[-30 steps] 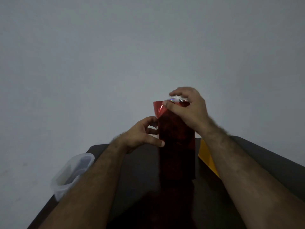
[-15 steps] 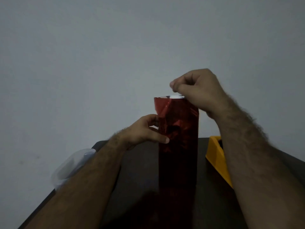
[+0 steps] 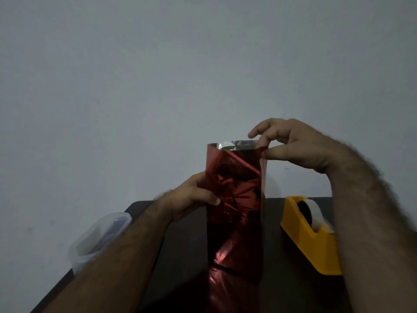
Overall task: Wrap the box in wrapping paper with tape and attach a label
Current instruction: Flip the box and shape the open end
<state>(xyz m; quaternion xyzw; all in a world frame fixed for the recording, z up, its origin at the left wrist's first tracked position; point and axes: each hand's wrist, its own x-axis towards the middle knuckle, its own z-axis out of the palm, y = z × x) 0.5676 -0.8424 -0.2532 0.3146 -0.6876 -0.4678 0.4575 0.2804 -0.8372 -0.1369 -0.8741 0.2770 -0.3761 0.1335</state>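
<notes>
Head view: yellow dispenser (image 3: 309,242) holds tape roll (image 3: 310,213); plastic tub (image 3: 99,240) contents unclear.

Wrapping paper (image 3: 235,199): glossy red foil, creased, silver inner face. Tape dispenser (image 3: 309,240): smooth yellow plastic. Container (image 3: 99,240): translucent plastic, at surface's left edge. Surface (image 3: 185,256): dark, matt.
</notes>
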